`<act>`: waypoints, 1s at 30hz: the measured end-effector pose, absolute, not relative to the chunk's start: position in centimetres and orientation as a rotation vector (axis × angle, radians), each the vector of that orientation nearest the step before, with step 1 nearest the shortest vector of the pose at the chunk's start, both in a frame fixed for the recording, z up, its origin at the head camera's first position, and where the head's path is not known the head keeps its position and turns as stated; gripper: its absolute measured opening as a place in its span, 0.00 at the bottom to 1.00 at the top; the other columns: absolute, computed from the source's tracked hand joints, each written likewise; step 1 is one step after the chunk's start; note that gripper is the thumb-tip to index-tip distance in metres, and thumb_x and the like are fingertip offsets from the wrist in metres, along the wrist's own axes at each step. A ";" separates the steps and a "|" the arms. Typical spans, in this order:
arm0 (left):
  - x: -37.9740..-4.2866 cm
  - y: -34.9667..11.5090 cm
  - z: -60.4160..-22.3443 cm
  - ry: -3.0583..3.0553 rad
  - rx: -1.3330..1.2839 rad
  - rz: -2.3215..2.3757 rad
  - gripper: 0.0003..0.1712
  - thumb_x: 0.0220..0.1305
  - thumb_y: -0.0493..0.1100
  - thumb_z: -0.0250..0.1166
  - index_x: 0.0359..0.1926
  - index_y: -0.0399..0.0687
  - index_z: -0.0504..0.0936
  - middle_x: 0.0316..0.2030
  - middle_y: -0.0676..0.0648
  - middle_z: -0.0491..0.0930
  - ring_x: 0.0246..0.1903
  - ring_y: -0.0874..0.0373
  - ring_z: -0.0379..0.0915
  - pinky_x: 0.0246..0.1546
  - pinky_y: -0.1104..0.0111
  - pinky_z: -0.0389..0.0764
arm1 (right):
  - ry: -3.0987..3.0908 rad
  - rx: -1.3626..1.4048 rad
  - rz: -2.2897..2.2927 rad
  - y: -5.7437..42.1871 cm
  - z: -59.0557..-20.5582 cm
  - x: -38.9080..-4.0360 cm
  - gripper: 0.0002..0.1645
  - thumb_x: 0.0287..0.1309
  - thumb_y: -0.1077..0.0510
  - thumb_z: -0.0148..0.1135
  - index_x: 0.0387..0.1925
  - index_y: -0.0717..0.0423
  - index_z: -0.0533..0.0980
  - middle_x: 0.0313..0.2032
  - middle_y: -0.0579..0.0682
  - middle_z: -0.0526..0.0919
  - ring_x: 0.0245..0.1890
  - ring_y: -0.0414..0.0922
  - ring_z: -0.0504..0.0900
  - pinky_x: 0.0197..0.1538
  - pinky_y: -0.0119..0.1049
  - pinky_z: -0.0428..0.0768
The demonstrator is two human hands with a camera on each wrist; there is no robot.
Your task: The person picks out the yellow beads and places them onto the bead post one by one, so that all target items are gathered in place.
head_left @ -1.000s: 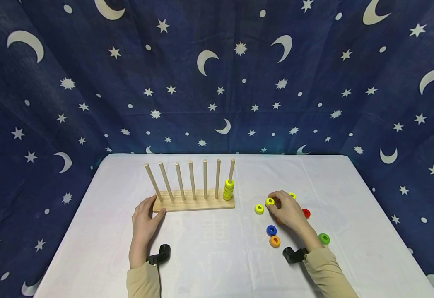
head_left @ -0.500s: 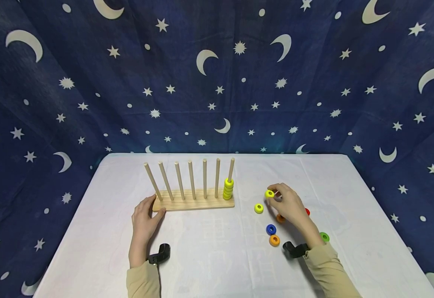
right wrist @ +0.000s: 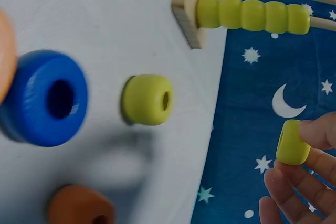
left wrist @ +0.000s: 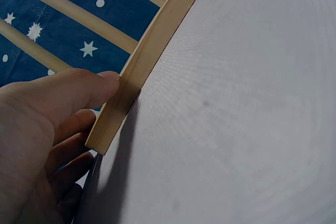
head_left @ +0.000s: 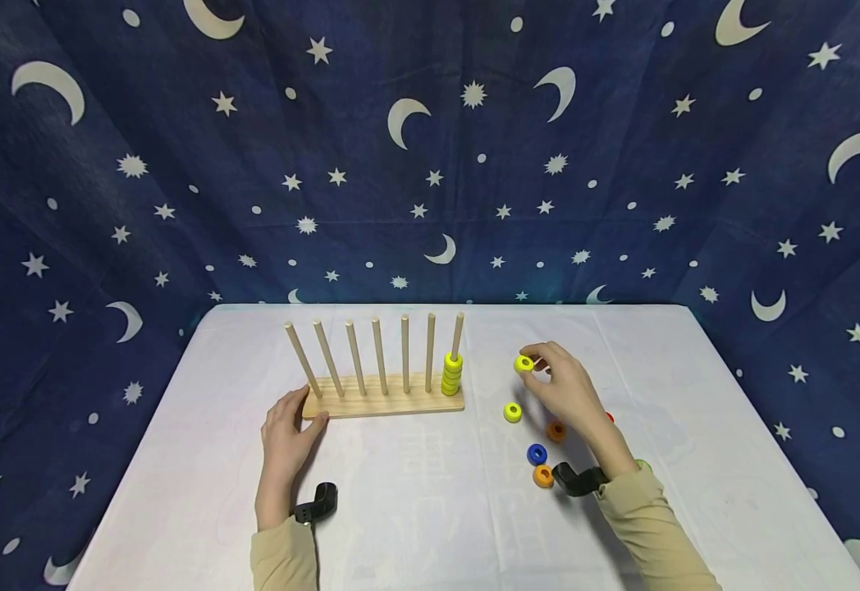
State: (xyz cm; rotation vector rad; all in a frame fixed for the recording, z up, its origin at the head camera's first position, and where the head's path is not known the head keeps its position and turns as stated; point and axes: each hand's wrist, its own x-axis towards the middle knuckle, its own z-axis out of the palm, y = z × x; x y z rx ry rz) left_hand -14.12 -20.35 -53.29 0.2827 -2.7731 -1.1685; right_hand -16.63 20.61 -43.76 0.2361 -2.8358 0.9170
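My right hand (head_left: 564,390) pinches a yellow bead (head_left: 523,364) between thumb and fingers, raised over the table. In the right wrist view the held bead (right wrist: 293,142) shows its hole side-on. My left hand (head_left: 287,439) grips the left end of a wooden peg rack (head_left: 386,404), thumb on the front edge and fingers round the end. Upright pegs stand along the rack. The rightmost peg carries a stack of several yellow beads (head_left: 452,375); the other pegs are bare. Another yellow bead (head_left: 513,413) lies on the table below the right hand.
Near the right forearm lie a blue bead (head_left: 537,454), an orange bead (head_left: 543,476) and a darker orange bead (head_left: 556,431). A red bead (head_left: 610,417) and a green bead (head_left: 644,465) are mostly hidden by the arm. A starry blue cloth (head_left: 430,230) hangs behind the white table.
My right hand has lifted the yellow bead from among the loose beads, moving up, away from me and slightly left. The left hand stays on the rack.
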 end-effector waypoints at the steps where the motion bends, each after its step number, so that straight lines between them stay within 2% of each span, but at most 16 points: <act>1: -14.1 -20.4 -53.3 -2.771 0.283 -1.170 0.36 0.62 0.47 0.64 0.68 0.40 0.65 0.67 0.36 0.64 0.70 0.39 0.51 0.71 0.45 0.45 | -2.832 0.242 0.915 20.5 -43.6 -16.7 0.20 0.56 0.55 0.65 0.51 0.53 0.77 0.45 0.50 0.81 0.43 0.48 0.80 0.49 0.45 0.78; 15: -14.2 -20.4 -53.4 -2.768 0.272 -1.169 0.35 0.62 0.47 0.64 0.67 0.40 0.65 0.67 0.36 0.64 0.69 0.39 0.51 0.71 0.45 0.45 | -2.764 0.351 0.855 18.9 -40.4 -16.8 0.20 0.55 0.57 0.66 0.50 0.54 0.77 0.43 0.50 0.82 0.42 0.48 0.80 0.45 0.44 0.80; 30: -14.1 -20.5 -53.5 -2.758 0.270 -1.165 0.36 0.62 0.47 0.65 0.67 0.40 0.65 0.66 0.36 0.64 0.69 0.39 0.52 0.71 0.45 0.45 | -2.673 0.458 0.846 16.8 -36.7 -16.7 0.18 0.57 0.56 0.66 0.50 0.51 0.77 0.43 0.47 0.81 0.43 0.46 0.80 0.47 0.45 0.81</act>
